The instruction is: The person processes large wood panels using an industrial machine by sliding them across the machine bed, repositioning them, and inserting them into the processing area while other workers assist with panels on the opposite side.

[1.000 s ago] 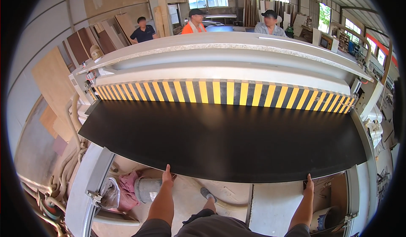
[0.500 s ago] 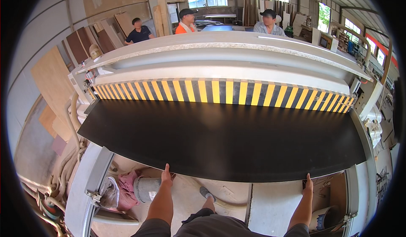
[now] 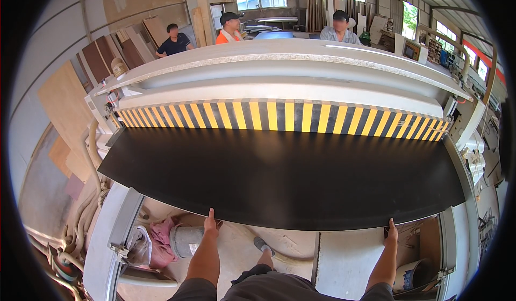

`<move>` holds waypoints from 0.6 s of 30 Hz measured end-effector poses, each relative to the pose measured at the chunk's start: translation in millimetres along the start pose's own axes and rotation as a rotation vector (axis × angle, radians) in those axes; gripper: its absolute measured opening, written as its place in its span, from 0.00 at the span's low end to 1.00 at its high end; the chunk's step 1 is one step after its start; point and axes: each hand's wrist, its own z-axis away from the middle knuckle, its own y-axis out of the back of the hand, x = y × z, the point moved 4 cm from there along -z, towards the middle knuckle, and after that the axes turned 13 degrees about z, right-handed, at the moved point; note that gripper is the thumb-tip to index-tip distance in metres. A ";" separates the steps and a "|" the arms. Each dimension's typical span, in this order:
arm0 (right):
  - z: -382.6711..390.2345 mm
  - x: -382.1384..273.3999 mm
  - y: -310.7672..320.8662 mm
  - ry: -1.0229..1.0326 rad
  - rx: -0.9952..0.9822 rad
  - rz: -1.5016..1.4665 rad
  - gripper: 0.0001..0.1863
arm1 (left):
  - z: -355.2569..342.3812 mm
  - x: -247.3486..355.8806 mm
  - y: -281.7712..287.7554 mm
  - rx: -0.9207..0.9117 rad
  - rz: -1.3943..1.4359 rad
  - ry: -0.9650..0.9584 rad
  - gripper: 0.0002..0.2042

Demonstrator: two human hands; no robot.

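Observation:
A wide black board (image 3: 279, 180) lies flat in front of me, its far edge under the yellow-and-black striped guard (image 3: 277, 116) of a large machine. My left hand (image 3: 212, 222) grips the board's near edge left of the middle, thumb on top and fingers underneath. Farther right along that edge, my right hand (image 3: 392, 231) holds it the same way, its thumb on the upper face. The undersides of the fingers are mostly hidden by the board.
A pale machine beam (image 3: 279, 56) spans the far side, with three people behind it. White side rails (image 3: 115, 236) flank me. Below the board stand a grey bucket (image 3: 185, 240), a pink cloth (image 3: 163, 244) and a pale panel (image 3: 344, 263). Hoses (image 3: 80, 220) run along the left.
Both hands keep their grip on the board's near edge, and the board stays nearly in place. The view has shifted very slightly, and the person at the back right has turned their head.

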 end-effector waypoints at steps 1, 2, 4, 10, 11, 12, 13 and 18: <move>0.8 0.0 0.3 -0.001 0.001 0.000 0.35 | 0.5 -0.3 -0.5 -0.002 -0.002 0.002 0.24; 1.6 -0.2 0.5 0.006 -0.004 0.003 0.36 | 1.0 -0.3 -0.9 -0.001 -0.002 0.003 0.24; 2.3 -0.4 -0.1 0.011 -0.009 0.007 0.36 | 0.4 -0.5 0.3 -0.015 0.000 0.003 0.23; -1.4 0.8 0.4 0.025 0.026 0.016 0.34 | -4.0 -1.5 2.2 -0.044 0.009 0.006 0.23; -3.7 1.4 2.4 0.034 0.013 0.001 0.34 | -4.1 -2.5 0.9 -0.046 0.009 0.008 0.23; -5.8 1.9 4.7 0.043 -0.001 -0.013 0.33 | -4.1 -3.5 -0.2 -0.043 0.010 0.009 0.24; -5.3 2.0 2.5 0.041 -0.002 -0.013 0.33 | -3.4 -2.9 0.7 -0.036 0.010 0.007 0.24; -4.6 1.8 -1.9 0.046 0.010 0.006 0.33 | -1.6 -0.7 4.5 -0.016 0.005 0.000 0.25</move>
